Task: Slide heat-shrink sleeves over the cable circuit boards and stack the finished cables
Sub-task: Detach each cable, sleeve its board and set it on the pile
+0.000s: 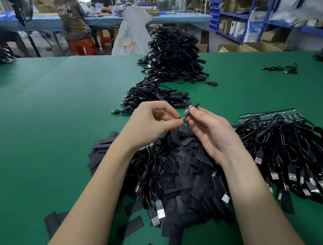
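Note:
My left hand (152, 121) pinches the small circuit board end of a black cable (182, 118) above the green table. My right hand (210, 131) pinches a black heat-shrink sleeve (192, 107), which sits at the board's tip and points up and to the right. Under both hands lies a heap of flat black sleeves (185, 171) mixed with USB cables. A pile of bare-board cables (289, 145) lies to the right. Sleeved cables are stacked behind my hands (154, 95) and in a tall stack farther back (174, 56).
The green table (47, 113) stretches left. Loose sleeves (52, 221) lie at the near left. A single cable (281, 69) lies at the far right. Seated people, a blue table, a white bag and blue shelving stand beyond the table.

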`<state>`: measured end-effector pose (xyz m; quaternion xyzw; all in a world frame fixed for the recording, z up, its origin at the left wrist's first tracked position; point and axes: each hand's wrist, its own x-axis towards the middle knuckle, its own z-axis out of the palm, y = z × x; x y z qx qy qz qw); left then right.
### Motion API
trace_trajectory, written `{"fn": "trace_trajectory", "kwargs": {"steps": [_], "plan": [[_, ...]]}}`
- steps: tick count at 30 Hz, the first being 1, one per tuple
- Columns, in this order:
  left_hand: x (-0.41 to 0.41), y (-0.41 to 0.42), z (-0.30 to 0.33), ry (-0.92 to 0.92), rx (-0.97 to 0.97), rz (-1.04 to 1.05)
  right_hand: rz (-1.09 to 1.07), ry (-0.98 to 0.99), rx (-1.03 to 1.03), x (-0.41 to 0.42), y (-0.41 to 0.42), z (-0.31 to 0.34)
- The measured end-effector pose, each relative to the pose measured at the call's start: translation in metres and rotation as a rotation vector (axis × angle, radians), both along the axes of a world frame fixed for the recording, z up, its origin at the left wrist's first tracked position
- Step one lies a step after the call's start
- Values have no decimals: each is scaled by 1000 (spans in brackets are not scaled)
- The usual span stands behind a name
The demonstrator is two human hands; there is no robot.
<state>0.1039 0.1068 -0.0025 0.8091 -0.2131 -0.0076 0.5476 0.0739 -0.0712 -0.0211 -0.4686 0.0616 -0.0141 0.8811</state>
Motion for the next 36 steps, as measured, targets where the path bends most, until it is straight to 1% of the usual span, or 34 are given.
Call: {"fn": "trace_trajectory", "kwargs": {"steps": [9, 13, 18, 29, 33, 36], "plan": [[3, -1, -4, 4, -40, 19, 30, -29, -52, 0, 1, 0], [4, -3, -5, 12, -62, 44, 0, -38, -31, 1, 2, -1], [3, -3, -5, 39, -84, 52, 17, -60, -9, 1, 2, -2], [-1, -3, 1, 143, -181, 57, 27, -116, -28, -1, 3, 0], [-1, -2, 3, 209, -213, 63, 37, -139, -39, -1, 4, -1], [-1, -2, 3, 203, -210, 58, 31, -139, -32, -1, 4, -1]]}}
